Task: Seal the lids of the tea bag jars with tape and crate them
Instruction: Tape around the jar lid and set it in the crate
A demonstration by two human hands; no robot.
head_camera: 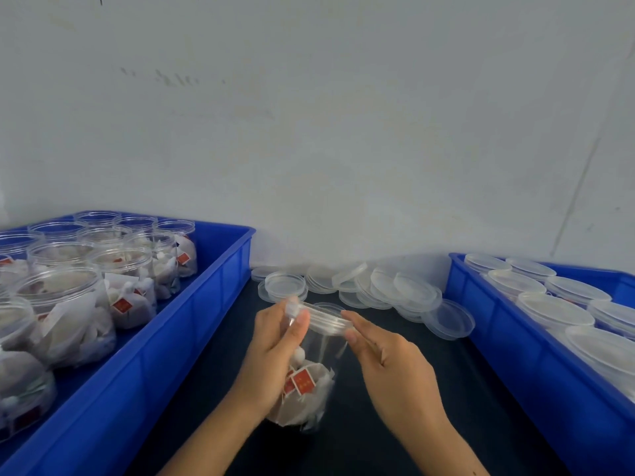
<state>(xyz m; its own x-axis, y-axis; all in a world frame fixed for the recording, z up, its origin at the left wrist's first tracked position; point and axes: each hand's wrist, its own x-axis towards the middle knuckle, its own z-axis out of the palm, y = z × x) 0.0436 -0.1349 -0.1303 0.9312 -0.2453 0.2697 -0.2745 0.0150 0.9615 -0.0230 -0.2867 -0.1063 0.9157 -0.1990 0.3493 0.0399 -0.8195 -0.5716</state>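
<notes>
A clear plastic jar (309, 383) with tea bags and red tags inside stands on the dark table in front of me. My left hand (275, 352) wraps around its left side, thumb near the rim. A clear lid (326, 319) sits on the jar's mouth, and my right hand (395, 365) touches the lid's right edge with its fingertips. No tape is in view.
A blue crate (192, 324) at the left holds several open jars of tea bags (68, 304). A second blue crate (498, 334) at the right holds several lidded jars (553, 310). Loose clear lids (378, 286) lie piled against the white wall.
</notes>
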